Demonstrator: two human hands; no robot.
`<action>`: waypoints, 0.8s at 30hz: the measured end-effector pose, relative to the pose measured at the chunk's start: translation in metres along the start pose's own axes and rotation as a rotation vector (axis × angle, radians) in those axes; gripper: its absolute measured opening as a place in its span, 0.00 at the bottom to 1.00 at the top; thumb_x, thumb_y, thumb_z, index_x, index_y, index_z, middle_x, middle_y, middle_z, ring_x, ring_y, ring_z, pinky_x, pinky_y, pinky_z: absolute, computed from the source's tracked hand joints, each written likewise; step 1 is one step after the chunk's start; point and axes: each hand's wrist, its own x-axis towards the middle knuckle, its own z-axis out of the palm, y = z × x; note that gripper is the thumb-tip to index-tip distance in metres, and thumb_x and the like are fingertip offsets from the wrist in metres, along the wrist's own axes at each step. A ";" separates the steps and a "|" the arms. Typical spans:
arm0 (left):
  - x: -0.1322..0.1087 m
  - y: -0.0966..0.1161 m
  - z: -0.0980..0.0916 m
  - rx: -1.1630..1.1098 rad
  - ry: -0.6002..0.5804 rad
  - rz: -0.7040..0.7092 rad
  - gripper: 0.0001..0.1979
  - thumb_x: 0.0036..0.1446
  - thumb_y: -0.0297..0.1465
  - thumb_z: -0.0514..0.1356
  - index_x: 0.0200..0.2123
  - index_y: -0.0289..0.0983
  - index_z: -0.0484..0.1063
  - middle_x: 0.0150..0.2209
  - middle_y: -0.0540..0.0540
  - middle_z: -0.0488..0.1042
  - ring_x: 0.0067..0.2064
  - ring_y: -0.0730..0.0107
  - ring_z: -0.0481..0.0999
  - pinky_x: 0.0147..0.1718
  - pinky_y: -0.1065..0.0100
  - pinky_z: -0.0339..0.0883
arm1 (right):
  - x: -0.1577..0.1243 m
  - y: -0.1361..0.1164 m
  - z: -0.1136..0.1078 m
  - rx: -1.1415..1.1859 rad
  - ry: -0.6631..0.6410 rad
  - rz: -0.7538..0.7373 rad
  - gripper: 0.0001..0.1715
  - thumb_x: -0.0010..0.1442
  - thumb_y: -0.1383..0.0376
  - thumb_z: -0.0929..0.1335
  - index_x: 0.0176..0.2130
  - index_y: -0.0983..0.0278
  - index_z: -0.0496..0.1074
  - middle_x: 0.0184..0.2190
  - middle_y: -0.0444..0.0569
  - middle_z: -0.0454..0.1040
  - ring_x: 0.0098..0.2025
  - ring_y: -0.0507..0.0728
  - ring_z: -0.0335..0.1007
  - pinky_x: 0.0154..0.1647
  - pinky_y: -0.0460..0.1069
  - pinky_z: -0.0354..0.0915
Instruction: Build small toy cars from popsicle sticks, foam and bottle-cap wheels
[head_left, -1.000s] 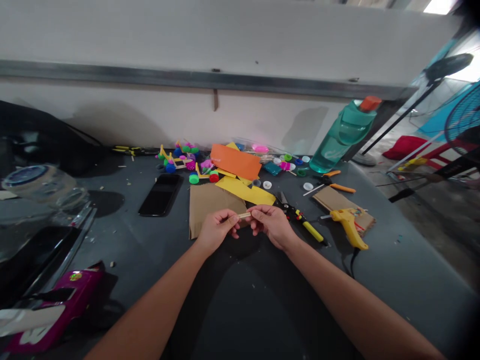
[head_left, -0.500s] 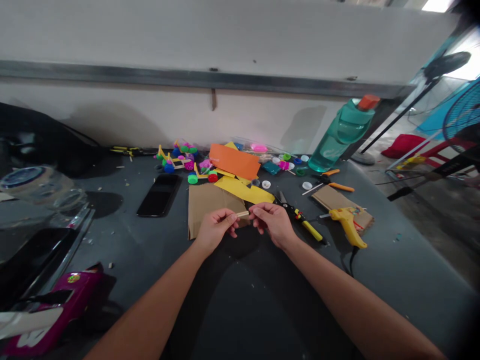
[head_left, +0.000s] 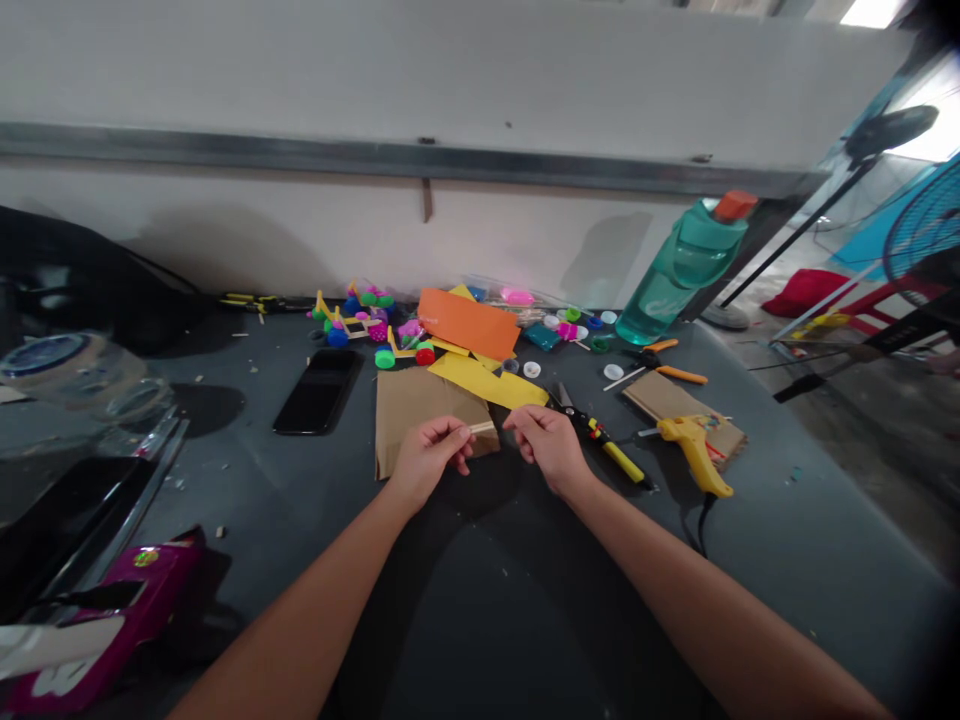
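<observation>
Over dark table, just in front of brown cardboard, left hand is pinching a short wooden stick w/ fingers clamped, right hand curled beside it, grip unclear; nothing glued yet, glue gun lying untouched.

Left hand pinches a wooden stick (right hand just beside).

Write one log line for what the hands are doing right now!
left hand: pinching small wooden stick | right hand: off stick, beside it | under hands: brown cardboard | table
</observation>
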 end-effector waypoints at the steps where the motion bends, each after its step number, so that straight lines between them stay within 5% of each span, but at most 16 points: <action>1: 0.000 0.000 0.000 0.003 0.003 0.000 0.10 0.51 0.35 0.60 0.25 0.33 0.70 0.21 0.51 0.69 0.19 0.79 0.67 0.19 0.74 0.66 | 0.000 0.000 0.000 -0.002 0.001 -0.009 0.13 0.51 0.57 0.67 0.25 0.65 0.69 0.16 0.39 0.63 0.14 0.45 0.54 0.12 0.42 0.50; 8: 0.000 -0.001 0.000 -0.005 0.005 -0.011 0.10 0.50 0.36 0.61 0.26 0.34 0.70 0.21 0.51 0.69 0.19 0.79 0.67 0.20 0.74 0.65 | -0.006 -0.007 0.003 -0.120 0.008 -0.063 0.13 0.47 0.59 0.71 0.22 0.63 0.67 0.15 0.40 0.66 0.16 0.47 0.57 0.16 0.43 0.52; 16: 0.000 0.000 0.000 -0.013 0.003 -0.018 0.10 0.50 0.36 0.61 0.25 0.34 0.70 0.20 0.52 0.69 0.19 0.79 0.66 0.20 0.74 0.65 | -0.007 -0.008 -0.001 -0.307 0.018 -0.179 0.32 0.61 0.55 0.59 0.10 0.62 0.58 0.08 0.41 0.56 0.13 0.48 0.52 0.20 0.46 0.53; 20: 0.000 0.001 0.001 -0.012 0.009 -0.014 0.10 0.50 0.35 0.61 0.25 0.33 0.70 0.20 0.51 0.69 0.19 0.79 0.66 0.19 0.74 0.64 | -0.004 -0.003 0.000 -0.323 0.012 -0.284 0.06 0.53 0.62 0.67 0.30 0.63 0.72 0.25 0.44 0.70 0.24 0.50 0.62 0.26 0.46 0.59; 24: 0.001 -0.001 0.000 -0.006 -0.003 -0.004 0.10 0.50 0.35 0.61 0.26 0.34 0.70 0.20 0.52 0.68 0.19 0.78 0.67 0.19 0.73 0.65 | -0.004 -0.001 0.003 -0.370 -0.051 -0.349 0.19 0.46 0.67 0.71 0.41 0.59 0.71 0.35 0.46 0.70 0.30 0.52 0.64 0.29 0.47 0.62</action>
